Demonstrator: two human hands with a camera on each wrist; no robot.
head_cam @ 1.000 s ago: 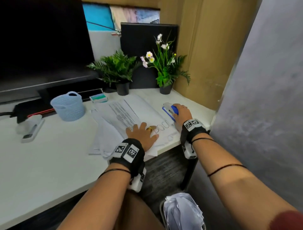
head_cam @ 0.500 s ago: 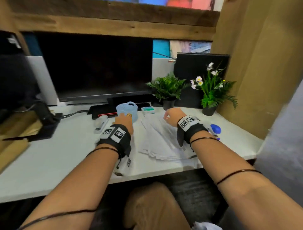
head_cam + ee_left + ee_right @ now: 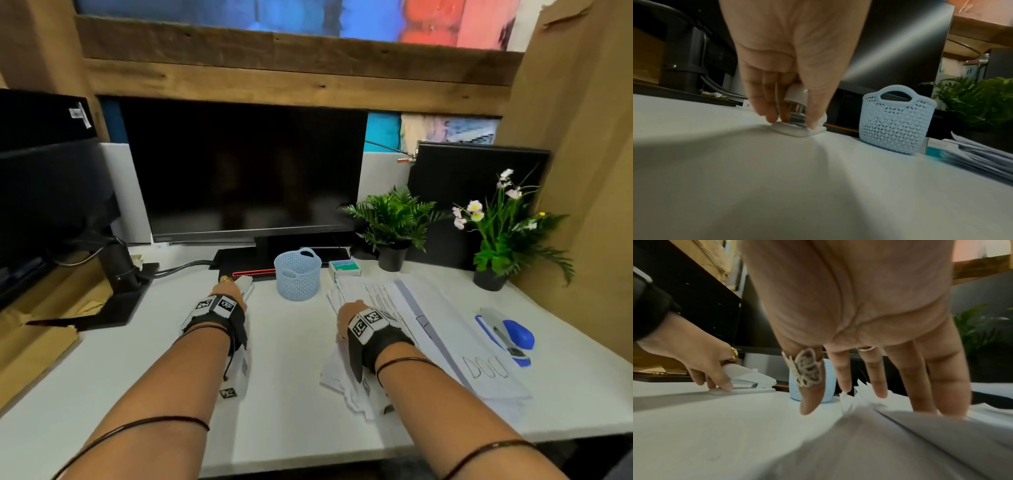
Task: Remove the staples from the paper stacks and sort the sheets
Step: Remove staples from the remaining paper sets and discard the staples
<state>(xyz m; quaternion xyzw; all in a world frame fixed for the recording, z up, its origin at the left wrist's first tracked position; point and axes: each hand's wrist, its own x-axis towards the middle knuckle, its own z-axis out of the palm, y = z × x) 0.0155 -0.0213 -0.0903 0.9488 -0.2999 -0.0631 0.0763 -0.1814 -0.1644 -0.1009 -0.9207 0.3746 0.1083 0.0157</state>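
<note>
right hand (image 3: pixel 869 321) on papers (image 3: pixel 900 426) (fingers straight), left hand (image 3: pixel 701 363) gripping stapler (image 3: pixel 750 378)

The desk (image 3: pixel 301 404) is white, smooth and matt. The white stapler (image 3: pixel 748 378) looks like plastic with a shiny metal part inside. The basket (image 3: pixel 896 123) is pale blue perforated plastic. The sheets (image 3: pixel 404 301) are thin white paper. The beam (image 3: pixel 274 68) above is rough wood.

A dark monitor (image 3: pixel 245 168) stands at the back of the white desk (image 3: pixel 137 359), with a pale blue perforated basket (image 3: pixel 298 274) in front of its base. Right of the basket sit a fern in a black pot (image 3: pixel 394 219) and a flowering plant (image 3: pixel 503 233); a small teal-topped box (image 3: pixel 344 268) lies between basket and fern.
</note>
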